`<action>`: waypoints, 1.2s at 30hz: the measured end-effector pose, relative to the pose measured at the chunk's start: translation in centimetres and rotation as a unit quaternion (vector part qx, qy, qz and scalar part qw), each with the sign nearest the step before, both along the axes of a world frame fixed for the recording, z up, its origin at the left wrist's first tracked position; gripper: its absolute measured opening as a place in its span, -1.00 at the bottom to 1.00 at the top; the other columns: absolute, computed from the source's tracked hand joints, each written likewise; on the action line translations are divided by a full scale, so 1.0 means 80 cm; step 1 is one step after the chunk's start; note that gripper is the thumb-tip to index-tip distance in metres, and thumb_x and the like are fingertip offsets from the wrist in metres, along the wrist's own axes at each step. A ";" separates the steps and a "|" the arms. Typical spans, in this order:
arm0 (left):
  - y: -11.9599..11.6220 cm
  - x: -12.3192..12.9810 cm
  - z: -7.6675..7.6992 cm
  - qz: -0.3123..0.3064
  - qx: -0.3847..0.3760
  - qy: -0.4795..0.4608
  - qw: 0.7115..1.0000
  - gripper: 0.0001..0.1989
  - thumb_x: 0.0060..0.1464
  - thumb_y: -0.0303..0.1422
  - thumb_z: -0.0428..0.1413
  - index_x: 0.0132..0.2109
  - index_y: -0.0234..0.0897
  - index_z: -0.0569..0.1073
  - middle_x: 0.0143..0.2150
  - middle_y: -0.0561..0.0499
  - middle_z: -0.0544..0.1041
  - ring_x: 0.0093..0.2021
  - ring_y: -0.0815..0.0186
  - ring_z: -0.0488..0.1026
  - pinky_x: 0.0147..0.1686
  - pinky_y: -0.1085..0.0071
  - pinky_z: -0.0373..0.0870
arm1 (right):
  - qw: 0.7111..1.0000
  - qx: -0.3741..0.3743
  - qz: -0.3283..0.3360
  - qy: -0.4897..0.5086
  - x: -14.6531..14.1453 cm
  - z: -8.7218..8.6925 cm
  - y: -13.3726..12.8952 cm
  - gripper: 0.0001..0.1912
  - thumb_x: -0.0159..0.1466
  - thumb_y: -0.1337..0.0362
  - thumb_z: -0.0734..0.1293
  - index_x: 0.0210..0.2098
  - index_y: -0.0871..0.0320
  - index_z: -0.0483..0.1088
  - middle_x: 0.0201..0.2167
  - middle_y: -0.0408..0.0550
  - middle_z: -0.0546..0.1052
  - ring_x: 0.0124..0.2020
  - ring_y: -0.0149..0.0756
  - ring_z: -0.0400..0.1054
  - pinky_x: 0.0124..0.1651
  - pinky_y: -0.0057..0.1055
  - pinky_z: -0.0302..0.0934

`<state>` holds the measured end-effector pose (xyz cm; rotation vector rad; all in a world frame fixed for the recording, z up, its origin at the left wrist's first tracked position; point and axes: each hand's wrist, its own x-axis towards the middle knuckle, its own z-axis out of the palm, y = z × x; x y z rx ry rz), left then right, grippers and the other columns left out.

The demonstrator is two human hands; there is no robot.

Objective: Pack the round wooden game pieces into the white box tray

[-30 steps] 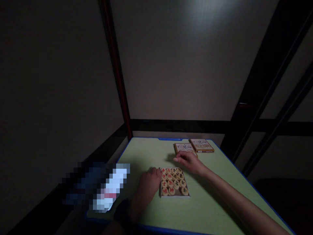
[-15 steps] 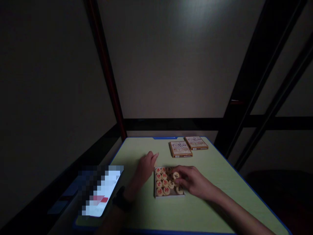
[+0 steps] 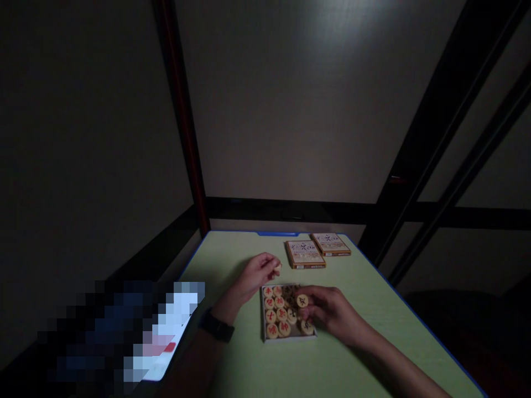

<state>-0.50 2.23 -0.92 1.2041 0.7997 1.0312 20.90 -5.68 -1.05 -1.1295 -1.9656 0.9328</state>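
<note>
A shallow open box (image 3: 263, 320) on the table holds several round wooden Chinese chess pieces (image 3: 282, 315), red-marked ones to the left and black-marked ones to the right. Between the thumb and fingers of my right hand (image 3: 332, 315), over the box's right side, is a black-marked Chinese chess piece (image 3: 302, 300), its face turned toward me. Beyond the box's far left corner, my left hand (image 3: 259, 273) pinches a small pale piece (image 3: 277, 268); its face is not readable. The box's far right part is shadowed and partly hidden by my right hand.
Two flat printed boxes (image 3: 306, 254) lie side by side toward the back of the green table (image 3: 352, 359), which has a blue edge. A lit tablet-like screen (image 3: 166, 354), partly pixelated, sits at the left. Walls stand behind and to the left.
My left hand has turned and shifted slightly right, and the small piece in its fingers now shows. My right hand stays over the box with its piece. The view has shifted slightly.
</note>
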 end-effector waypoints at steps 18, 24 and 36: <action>-0.002 0.012 -0.007 0.029 0.014 0.010 0.999 -0.55 -0.29 -0.32 0.45 -0.18 -0.35 0.57 -0.23 -0.10 0.63 -0.20 0.22 0.58 -0.06 0.27 0.50 | 0.987 0.120 0.015 -0.110 -0.012 -0.014 -0.025 -0.60 0.07 -0.03 0.51 -0.19 0.06 0.55 -0.22 -0.01 0.40 -0.12 -0.14 0.28 -0.08 -0.26 0.22; -0.003 0.014 -0.009 0.029 0.009 0.013 0.999 -0.54 -0.32 -0.35 0.46 -0.19 -0.36 0.58 -0.18 -0.13 0.63 -0.18 0.21 0.58 -0.04 0.26 0.49 | 0.983 0.135 0.013 -0.121 -0.014 -0.016 -0.026 -0.59 0.10 -0.05 0.48 -0.19 0.09 0.54 -0.23 0.01 0.43 -0.15 -0.14 0.28 -0.12 -0.27 0.21; -0.004 0.013 -0.008 0.029 0.016 0.013 0.999 -0.52 -0.34 -0.32 0.47 -0.19 -0.37 0.57 -0.27 -0.10 0.63 -0.21 0.21 0.58 -0.06 0.27 0.49 | 0.975 0.181 0.023 -0.128 -0.008 -0.018 -0.025 -0.66 0.15 -0.02 0.46 -0.25 0.11 0.53 -0.26 0.00 0.42 -0.20 -0.18 0.28 -0.17 -0.28 0.21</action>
